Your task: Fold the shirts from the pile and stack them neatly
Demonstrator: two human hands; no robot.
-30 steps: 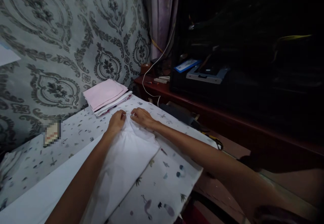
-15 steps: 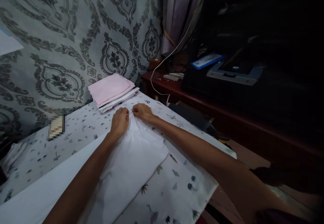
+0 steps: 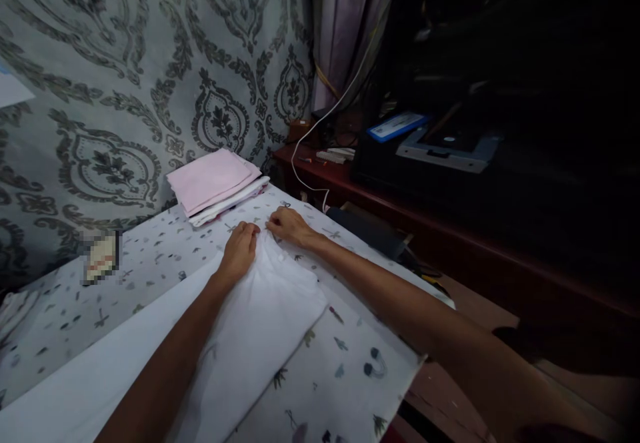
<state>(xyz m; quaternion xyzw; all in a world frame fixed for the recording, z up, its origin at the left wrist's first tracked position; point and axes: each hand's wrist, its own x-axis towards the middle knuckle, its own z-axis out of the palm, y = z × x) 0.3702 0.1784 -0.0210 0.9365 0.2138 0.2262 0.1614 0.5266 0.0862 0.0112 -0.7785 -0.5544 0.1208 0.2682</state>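
White cloth (image 3: 270, 309) lies over the patterned sheet (image 3: 350, 336), running toward the lower left, with creases gathering at its far end. At that end my left hand (image 3: 241, 249) pinches the fabric with fingers closed. Just to its right, my right hand (image 3: 289, 225) has its fingers pressed together on the same gathered edge. A small gap separates the two hands. Beyond them rests a folded pink cloth (image 3: 215, 179) on top of folded white cloth (image 3: 230, 203).
Patterned wallpaper (image 3: 115, 96) rises behind the sheet. On the right are a dark red shelf (image 3: 360, 189), a hanging white cable (image 3: 295, 163) and a blue-edged item (image 3: 399, 126). A blurred-out beige object (image 3: 103, 258) sits at left.
The whole view has shifted slightly. My hands are a little farther apart at the gathered edge, both still at the white cloth.
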